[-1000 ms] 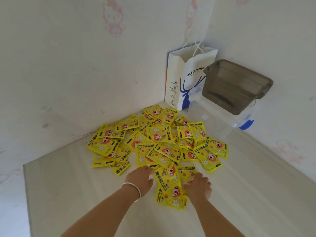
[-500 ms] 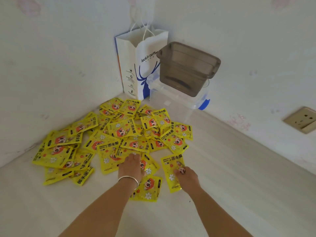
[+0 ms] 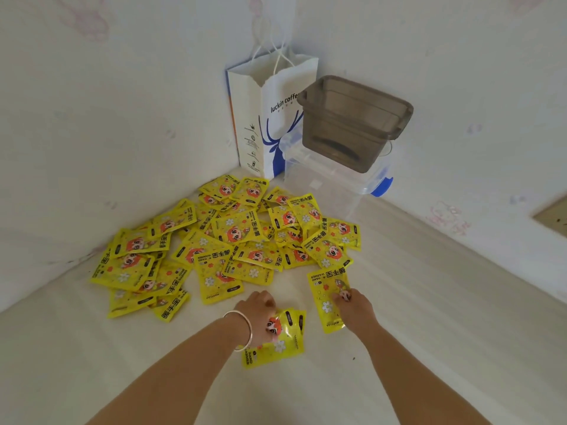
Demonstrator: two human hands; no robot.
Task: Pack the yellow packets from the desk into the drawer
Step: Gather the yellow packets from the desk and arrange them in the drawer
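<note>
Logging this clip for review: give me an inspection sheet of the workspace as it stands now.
Surface: pale desk top set in a wall corner.
Job's things: heap of yellow packets spread toward the corner; single packet lying apart on the right; small bunch of packets near the front. No drawer in view.
Clutter: white paper bag standing in the corner; smoky brown tub on top of a clear lidded box with a blue latch.
Hands: left hand grips the small bunch; right hand has its fingers on the single packet.
Cables: nothing seen.
Surroundings: light patterned walls; wall socket at the right edge.
</note>
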